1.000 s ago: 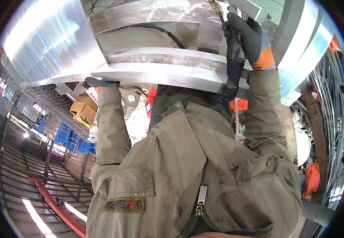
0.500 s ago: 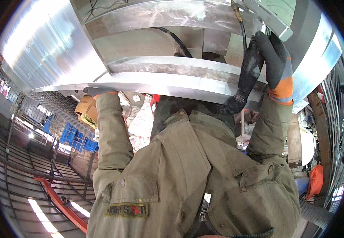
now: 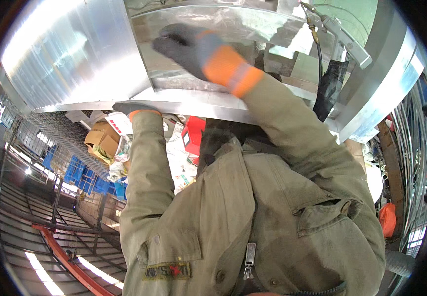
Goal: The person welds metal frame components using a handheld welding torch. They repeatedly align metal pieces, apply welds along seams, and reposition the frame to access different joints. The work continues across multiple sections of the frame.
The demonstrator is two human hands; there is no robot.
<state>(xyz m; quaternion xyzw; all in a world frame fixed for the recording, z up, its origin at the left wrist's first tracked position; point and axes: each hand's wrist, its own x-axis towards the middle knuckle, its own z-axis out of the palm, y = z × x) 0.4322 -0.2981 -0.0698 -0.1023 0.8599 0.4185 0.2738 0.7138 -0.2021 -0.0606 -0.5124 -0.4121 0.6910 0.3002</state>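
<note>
A shiny bare-metal frame [image 3: 201, 101] spans the space in front of me, with a bright sheet-metal panel [image 3: 75, 54] on its left. My left hand [image 3: 137, 107], in a dark glove with an orange cuff, grips the frame's near edge beside that panel; some of its fingers are hidden. Above the frame's opening, my right hand [image 3: 186, 47], gloved in grey and orange, reaches across to the left. Motion smears its fingers, so whether it holds anything is unclear. On the right, a black wrapped piece [image 3: 332, 86] hangs by a black cable [image 3: 320, 59] with a brass fitting [image 3: 313, 28].
A pale metal bar [image 3: 346, 39] juts out at the upper right. Below the frame are a cardboard box [image 3: 104, 139] and a red box [image 3: 192, 135]. Thin rods or wires [image 3: 415, 158] run along the right, near an orange item [image 3: 387, 219]. Wire mesh stands at left.
My right hand has left the black wrapped piece and swung left across the frame. That piece now hangs at the right. My left hand stays on the near edge.
</note>
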